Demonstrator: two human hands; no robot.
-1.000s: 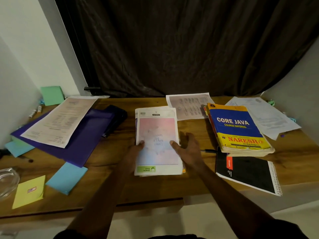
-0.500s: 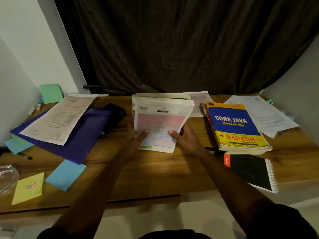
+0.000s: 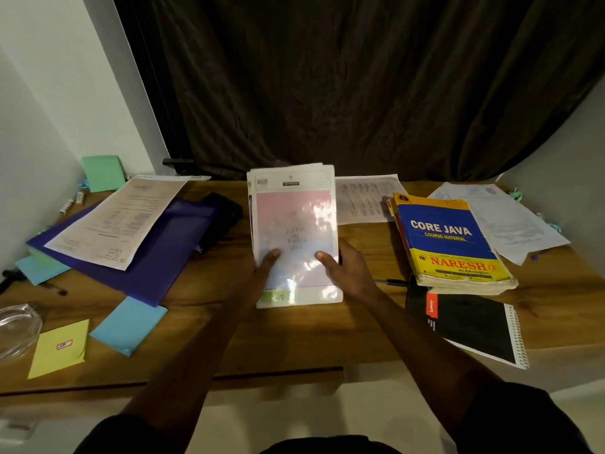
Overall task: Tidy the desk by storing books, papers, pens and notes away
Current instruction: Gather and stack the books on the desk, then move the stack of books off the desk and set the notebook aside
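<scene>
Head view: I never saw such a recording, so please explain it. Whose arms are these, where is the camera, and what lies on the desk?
There is no machine: a person wears a camera on the head, so you look forward and down along their own arms. The left hand and right hand grip a stack of papers by its sides, thumbs on its front. On the wooden desk lie a purple folder under a printed sheet, a blue sticky note, a yellow sticky note, a Core Java book, a black spiral notebook and a pen.
</scene>
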